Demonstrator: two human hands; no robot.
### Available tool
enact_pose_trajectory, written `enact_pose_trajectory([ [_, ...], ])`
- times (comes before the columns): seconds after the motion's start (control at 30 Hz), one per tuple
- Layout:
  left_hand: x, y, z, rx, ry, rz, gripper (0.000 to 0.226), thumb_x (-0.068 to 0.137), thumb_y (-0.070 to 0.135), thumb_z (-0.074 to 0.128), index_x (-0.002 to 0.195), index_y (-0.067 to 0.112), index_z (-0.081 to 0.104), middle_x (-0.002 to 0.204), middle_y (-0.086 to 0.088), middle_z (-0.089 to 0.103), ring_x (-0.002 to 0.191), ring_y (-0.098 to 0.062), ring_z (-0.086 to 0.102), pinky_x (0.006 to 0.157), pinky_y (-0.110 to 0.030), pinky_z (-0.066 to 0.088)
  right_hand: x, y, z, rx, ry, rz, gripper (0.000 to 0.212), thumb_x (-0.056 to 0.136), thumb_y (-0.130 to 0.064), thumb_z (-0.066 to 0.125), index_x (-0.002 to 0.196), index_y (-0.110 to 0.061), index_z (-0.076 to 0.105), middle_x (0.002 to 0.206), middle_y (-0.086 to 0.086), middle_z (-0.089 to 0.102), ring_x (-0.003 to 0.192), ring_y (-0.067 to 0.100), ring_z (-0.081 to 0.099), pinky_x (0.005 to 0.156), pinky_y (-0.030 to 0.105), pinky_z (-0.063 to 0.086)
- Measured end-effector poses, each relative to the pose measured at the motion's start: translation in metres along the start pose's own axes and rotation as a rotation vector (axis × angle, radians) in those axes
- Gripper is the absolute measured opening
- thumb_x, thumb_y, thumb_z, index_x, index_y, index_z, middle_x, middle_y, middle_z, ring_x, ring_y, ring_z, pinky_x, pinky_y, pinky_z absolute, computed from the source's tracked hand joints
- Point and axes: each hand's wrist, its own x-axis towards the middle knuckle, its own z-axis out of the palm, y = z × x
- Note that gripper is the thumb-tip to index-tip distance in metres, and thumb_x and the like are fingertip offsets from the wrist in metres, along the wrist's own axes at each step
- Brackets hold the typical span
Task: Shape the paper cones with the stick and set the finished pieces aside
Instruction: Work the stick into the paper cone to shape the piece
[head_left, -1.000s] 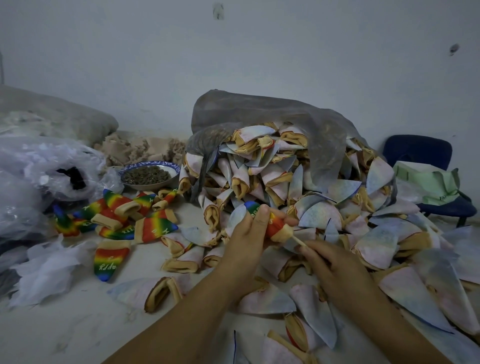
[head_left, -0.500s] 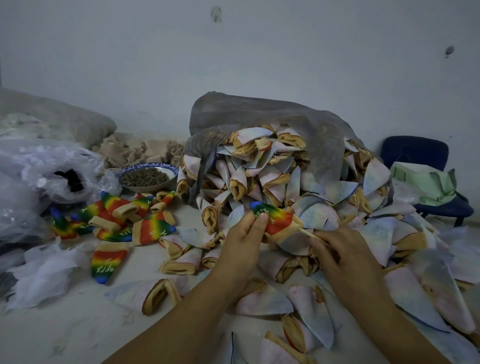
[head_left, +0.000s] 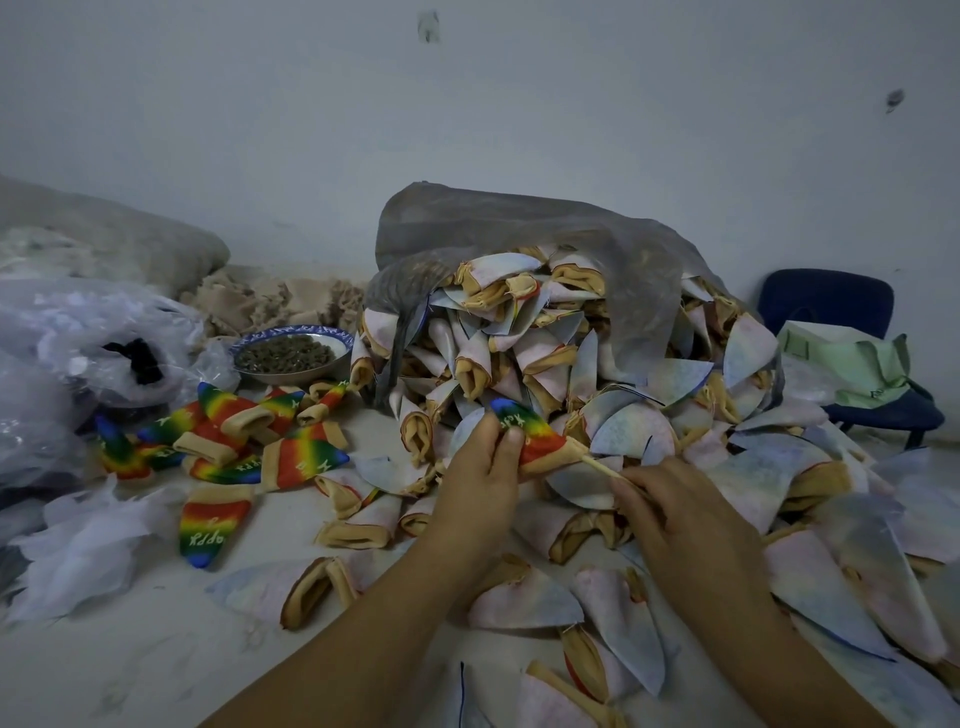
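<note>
Right hand (head_left: 675, 519) pinches the stick (head_left: 603, 466), its tip in the open end of the rainbow cone (head_left: 527, 434) gripped by the left hand (head_left: 480, 467) over the surface (head_left: 130, 649); finished rainbow cones (head_left: 304, 460) lie left, pale heap (head_left: 519, 353) and grey bag (head_left: 519, 228) behind.

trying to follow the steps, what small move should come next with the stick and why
Probably draw the stick out of the rainbow cone with the right hand. The cone, pinched by the left hand, already looks full with a pointed tip, and the stick's end sits in its tan mouth. The finished rainbow cones lie to the left.
</note>
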Motion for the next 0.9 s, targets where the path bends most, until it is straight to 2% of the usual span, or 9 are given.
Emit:
enact_pose_trajectory([
  [0.07, 0.000, 0.001, -0.002, 0.127, -0.004, 0.057, 0.026, 0.104, 0.027, 0.041, 0.079, 0.025, 0.044, 0.074, 0.005, 0.048, 0.062, 0.004, 0.047, 0.056, -0.012, 0.036, 0.000, 0.001, 0.000, -0.070, 0.033, -0.031, 0.034, 0.091, -0.032, 0.044, 0.083, -0.008, 0.066, 0.072, 0.007, 0.060, 0.064, 0.027, 0.058, 0.050, 0.039, 0.052],
  [0.17, 0.000, -0.004, 0.002, 0.174, 0.011, 0.079, 0.027, 0.103, 0.031, 0.043, 0.079, 0.020, 0.047, 0.068, 0.006, 0.048, 0.059, 0.002, 0.046, 0.058, -0.020, 0.037, 0.003, 0.006, -0.004, -0.170, 0.075, -0.061, 0.034, 0.088, -0.029, 0.041, 0.087, -0.007, 0.067, 0.077, 0.010, 0.061, 0.069, 0.030, 0.059, 0.057, 0.039, 0.052],
  [0.27, -0.002, -0.006, 0.006, -0.142, -0.010, -0.058, 0.022, 0.102, 0.031, 0.049, 0.088, 0.019, 0.061, 0.077, 0.006, 0.069, 0.065, -0.005, 0.062, 0.067, -0.033, 0.053, 0.005, 0.009, -0.008, -0.169, 0.079, -0.028, 0.028, 0.091, -0.030, 0.049, 0.087, -0.009, 0.067, 0.079, 0.009, 0.060, 0.071, 0.029, 0.057, 0.057, 0.039, 0.050],
  [0.37, -0.003, -0.003, 0.006, -0.524, -0.032, -0.167, 0.025, 0.100, 0.024, 0.053, 0.086, 0.023, 0.074, 0.091, -0.002, 0.076, 0.074, -0.014, 0.072, 0.063, -0.026, 0.057, 0.002, 0.005, -0.004, -0.043, -0.041, 0.003, 0.025, 0.091, -0.030, 0.053, 0.088, -0.010, 0.068, 0.076, 0.005, 0.061, 0.065, 0.024, 0.059, 0.051, 0.037, 0.051],
  [0.43, -0.001, 0.000, 0.004, -0.735, -0.018, -0.205, 0.023, 0.099, 0.019, 0.055, 0.087, 0.017, 0.075, 0.092, -0.007, 0.076, 0.078, -0.017, 0.073, 0.062, -0.022, 0.057, 0.002, 0.003, 0.001, 0.045, -0.108, 0.003, 0.020, 0.087, -0.025, 0.055, 0.086, -0.010, 0.069, 0.072, 0.003, 0.065, 0.060, 0.020, 0.061, 0.054, 0.026, 0.049],
  [0.5, 0.001, 0.002, 0.003, -0.855, -0.001, -0.215, 0.017, 0.099, 0.016, 0.054, 0.097, 0.007, 0.068, 0.091, -0.007, 0.076, 0.080, -0.018, 0.074, 0.064, -0.021, 0.057, 0.002, 0.004, 0.004, 0.088, -0.129, -0.011, 0.005, 0.084, -0.013, 0.065, 0.082, -0.010, 0.069, 0.067, 0.001, 0.066, 0.056, 0.016, 0.060, 0.057, 0.011, 0.037],
  [0.6, 0.002, 0.001, 0.004, -0.848, -0.035, -0.192, 0.016, 0.099, 0.013, 0.052, 0.103, 0.002, 0.062, 0.094, -0.007, 0.076, 0.084, -0.019, 0.074, 0.069, -0.021, 0.057, 0.001, 0.006, 0.005, 0.072, -0.117, -0.011, 0.007, 0.086, -0.012, 0.064, 0.083, -0.009, 0.069, 0.067, 0.002, 0.066, 0.054, 0.017, 0.061, 0.055, 0.013, 0.037],
  [0.73, -0.001, -0.003, 0.008, -0.717, -0.094, -0.186, 0.015, 0.095, 0.015, 0.058, 0.105, 0.007, 0.065, 0.099, -0.005, 0.076, 0.086, -0.016, 0.073, 0.073, -0.021, 0.057, 0.001, 0.012, 0.005, 0.007, -0.022, -0.048, 0.043, 0.098, -0.031, 0.037, 0.087, -0.005, 0.069, 0.069, 0.006, 0.067, 0.056, 0.023, 0.063, 0.052, 0.030, 0.053],
  [0.9, -0.001, -0.002, 0.008, -0.512, -0.112, -0.157, 0.017, 0.100, 0.019, 0.053, 0.112, 0.015, 0.064, 0.099, 0.000, 0.075, 0.082, -0.012, 0.072, 0.075, -0.025, 0.057, 0.001, 0.014, 0.000, -0.072, 0.032, -0.048, 0.038, 0.093, -0.025, 0.038, 0.089, -0.004, 0.068, 0.073, 0.009, 0.065, 0.061, 0.026, 0.064, 0.057, 0.035, 0.055],
])
